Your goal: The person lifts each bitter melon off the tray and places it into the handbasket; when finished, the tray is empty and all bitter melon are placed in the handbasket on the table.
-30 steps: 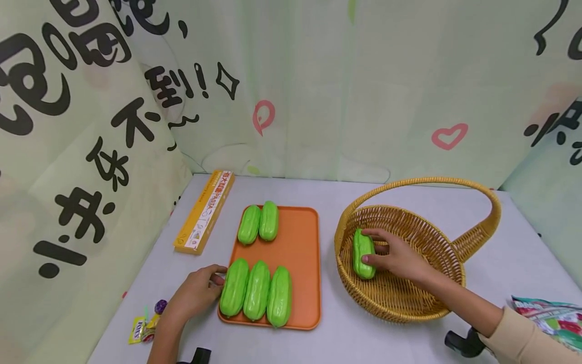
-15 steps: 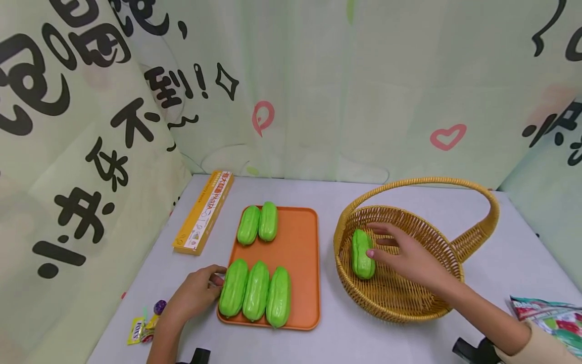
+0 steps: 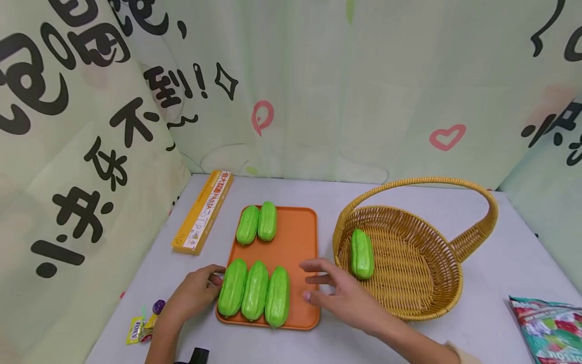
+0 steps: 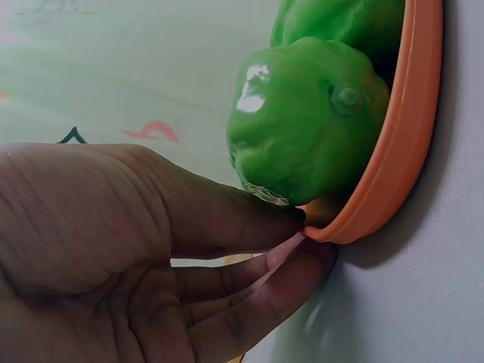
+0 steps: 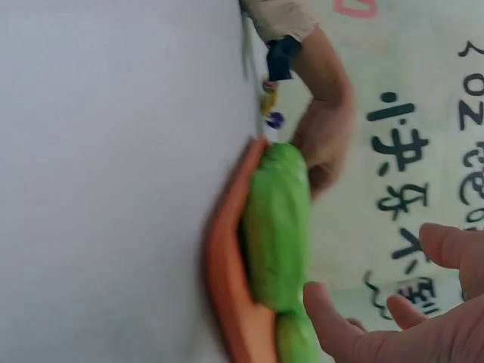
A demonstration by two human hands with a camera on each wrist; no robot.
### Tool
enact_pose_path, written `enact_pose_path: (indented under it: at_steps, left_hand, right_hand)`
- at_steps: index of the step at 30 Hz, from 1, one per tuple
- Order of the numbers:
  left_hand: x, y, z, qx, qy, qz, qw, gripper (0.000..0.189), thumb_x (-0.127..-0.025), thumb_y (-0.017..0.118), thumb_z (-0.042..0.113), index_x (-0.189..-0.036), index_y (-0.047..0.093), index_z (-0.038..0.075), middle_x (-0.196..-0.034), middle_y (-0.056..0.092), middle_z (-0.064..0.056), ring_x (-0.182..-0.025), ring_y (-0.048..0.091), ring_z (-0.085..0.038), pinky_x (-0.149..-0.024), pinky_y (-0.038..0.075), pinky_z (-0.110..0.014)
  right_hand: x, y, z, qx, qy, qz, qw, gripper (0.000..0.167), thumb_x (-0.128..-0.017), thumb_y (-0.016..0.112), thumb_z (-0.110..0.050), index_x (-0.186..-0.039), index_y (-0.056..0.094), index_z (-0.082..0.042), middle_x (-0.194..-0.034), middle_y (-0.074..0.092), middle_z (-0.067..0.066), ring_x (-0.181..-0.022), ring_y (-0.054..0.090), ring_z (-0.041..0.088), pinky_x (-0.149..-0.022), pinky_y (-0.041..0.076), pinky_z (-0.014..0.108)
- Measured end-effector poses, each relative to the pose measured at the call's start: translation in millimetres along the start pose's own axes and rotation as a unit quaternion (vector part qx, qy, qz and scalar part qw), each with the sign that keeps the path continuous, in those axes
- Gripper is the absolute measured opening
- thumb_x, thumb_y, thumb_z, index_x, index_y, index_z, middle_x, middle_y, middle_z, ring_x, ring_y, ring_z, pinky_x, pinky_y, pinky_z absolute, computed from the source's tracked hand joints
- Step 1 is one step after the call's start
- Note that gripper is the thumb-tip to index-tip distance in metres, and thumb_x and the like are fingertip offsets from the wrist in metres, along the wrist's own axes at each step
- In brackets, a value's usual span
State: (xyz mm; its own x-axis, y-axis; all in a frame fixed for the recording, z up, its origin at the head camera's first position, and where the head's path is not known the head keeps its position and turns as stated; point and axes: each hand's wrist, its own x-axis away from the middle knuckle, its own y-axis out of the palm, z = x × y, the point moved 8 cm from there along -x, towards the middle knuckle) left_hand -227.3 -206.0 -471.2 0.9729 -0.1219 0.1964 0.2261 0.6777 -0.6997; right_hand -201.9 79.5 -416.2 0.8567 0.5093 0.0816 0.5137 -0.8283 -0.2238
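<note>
On the orange tray [image 3: 300, 242] lie several stubby green ridged vegetables with a glossy surface, two at the back and three in front, such as this green vegetable [image 3: 278, 297]. My left hand [image 3: 194, 294] pinches the tray's left rim between thumb and fingers, close to a green vegetable [image 4: 306, 125] in the left wrist view. My right hand [image 3: 341, 293] hangs over the tray's right edge, fingers spread and holding nothing. One more green vegetable [image 3: 362, 254] lies at the left inside the wicker basket [image 3: 438, 298].
A yellow pasta box [image 3: 203, 212] lies behind and left of the tray. Small wrapped candies [image 3: 144, 326] are at the front left. A colourful bag [image 3: 547, 328] lies at the front right. The basket's tall handle [image 3: 423, 181] arches over its back.
My right hand let go of the green vegetable in the basket, then moved left to the tray's right side. My left hand has stayed at the rim.
</note>
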Motion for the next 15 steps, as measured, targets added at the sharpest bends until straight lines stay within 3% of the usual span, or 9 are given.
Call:
enact_pose_path:
  at_steps: [7,15]
  left_hand:
    - [-0.6,1.8,-0.4,0.001,0.002,-0.001,1.0,0.038,-0.087,0.062,-0.003,-0.124,0.062,-0.002,-0.09,0.064,-0.001,-0.083,0.06,-0.016,-0.073,0.049,-0.038]
    - [0.4,1.1,-1.2,-0.005,-0.003,-0.002,1.0,0.039,-0.086,0.062,-0.004,-0.125,0.062,-0.002,-0.091,0.064,-0.002,-0.083,0.06,-0.017,-0.074,0.05,-0.04]
  right_hand:
    - [-28.4,31.1,37.1,-0.02,0.032,-0.015,0.9992,0.054,-0.092,0.071,-0.023,-0.142,0.05,-0.015,-0.139,0.048,0.018,-0.121,0.053,0.037,-0.076,0.055,0.041]
    - [-37.2,41.9,43.1,-0.038,0.038,-0.016,0.9984,0.061,-0.092,0.072,-0.019,-0.147,0.046,-0.015,-0.132,0.057,0.016,-0.11,0.061,0.027,-0.071,0.057,0.038]
